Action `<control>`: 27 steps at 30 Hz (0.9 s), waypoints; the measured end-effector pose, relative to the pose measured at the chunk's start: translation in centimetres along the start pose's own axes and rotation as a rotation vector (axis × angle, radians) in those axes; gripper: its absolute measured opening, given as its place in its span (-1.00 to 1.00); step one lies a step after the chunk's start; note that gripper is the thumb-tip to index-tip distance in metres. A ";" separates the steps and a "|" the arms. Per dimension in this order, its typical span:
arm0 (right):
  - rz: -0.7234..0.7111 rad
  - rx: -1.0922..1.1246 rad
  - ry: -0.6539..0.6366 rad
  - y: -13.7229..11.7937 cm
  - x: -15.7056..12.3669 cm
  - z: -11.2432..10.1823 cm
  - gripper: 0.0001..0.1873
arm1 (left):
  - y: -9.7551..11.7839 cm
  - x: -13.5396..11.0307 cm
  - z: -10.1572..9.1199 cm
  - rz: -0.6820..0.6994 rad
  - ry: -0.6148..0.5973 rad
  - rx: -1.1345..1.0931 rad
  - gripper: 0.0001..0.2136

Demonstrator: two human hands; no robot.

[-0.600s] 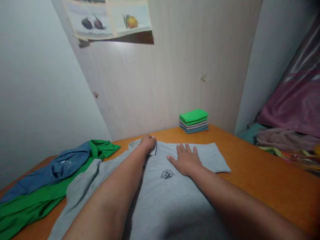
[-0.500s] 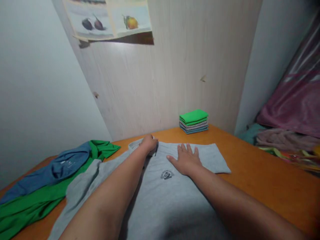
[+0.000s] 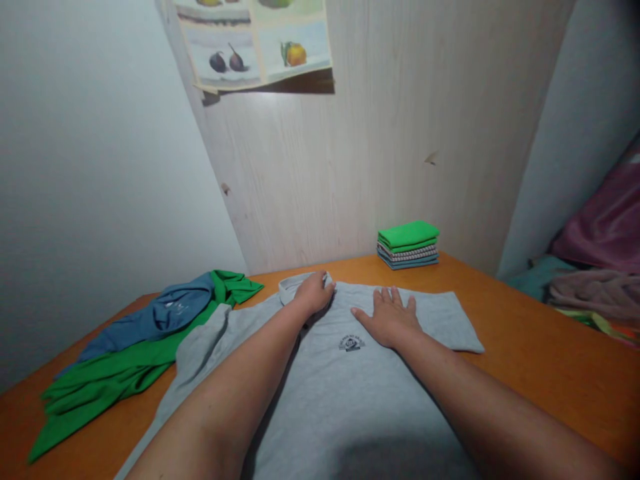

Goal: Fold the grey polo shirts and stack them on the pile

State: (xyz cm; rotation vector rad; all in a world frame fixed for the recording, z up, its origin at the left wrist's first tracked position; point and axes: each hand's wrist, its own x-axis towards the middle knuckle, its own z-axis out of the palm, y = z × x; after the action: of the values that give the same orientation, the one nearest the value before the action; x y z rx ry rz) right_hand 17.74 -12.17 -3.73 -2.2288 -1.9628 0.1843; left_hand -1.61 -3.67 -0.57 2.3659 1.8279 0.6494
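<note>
Has gray shirt (image 3: pixel 345 393) spread front up on orange table (image 3: pixel 530 373), with collar (image 3: pixel 287 288) toward paneled wall (image 3: pixel 350 173). Bends fingers of left hand (image 3: pixel 314 295) over the collar (cannot tell whether pinching cloth). Rests right hand (image 3: pixel 393 319) palm down on the shirt front, fingers spread and released, between collar and outstretched sleeve (image 3: pixel 453 327), near printed emblem (image 3: pixel 352 343). At far left, beside the shirt: crumpled green garment (image 3: pixel 120 373) and blue garment (image 3: pixel 155 313). Near the wall: folded stack (image 3: pixel 409 247), bright green on top.
</note>
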 end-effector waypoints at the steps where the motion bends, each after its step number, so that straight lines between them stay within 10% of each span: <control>1: 0.000 -0.005 0.001 0.1 0.1 0.1 0.12 | -0.4 -0.4 -0.4 -0.012 0.032 -0.001 -0.56; 15: -0.031 -0.057 0.050 0.7 0.9 0.9 0.08 | -15.2 -10.4 -12.3 -0.500 0.316 0.190 -0.62; 27: -0.059 -0.075 0.086 1.3 1.4 1.5 0.05 | -18.6 -16.3 -12.9 -0.653 0.004 0.167 -0.56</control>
State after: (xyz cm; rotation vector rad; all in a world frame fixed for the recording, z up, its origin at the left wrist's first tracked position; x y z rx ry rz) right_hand 18.90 -10.91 -5.42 -2.1809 -2.0179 0.0076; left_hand -26.51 -16.19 0.67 1.6545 2.5352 0.4274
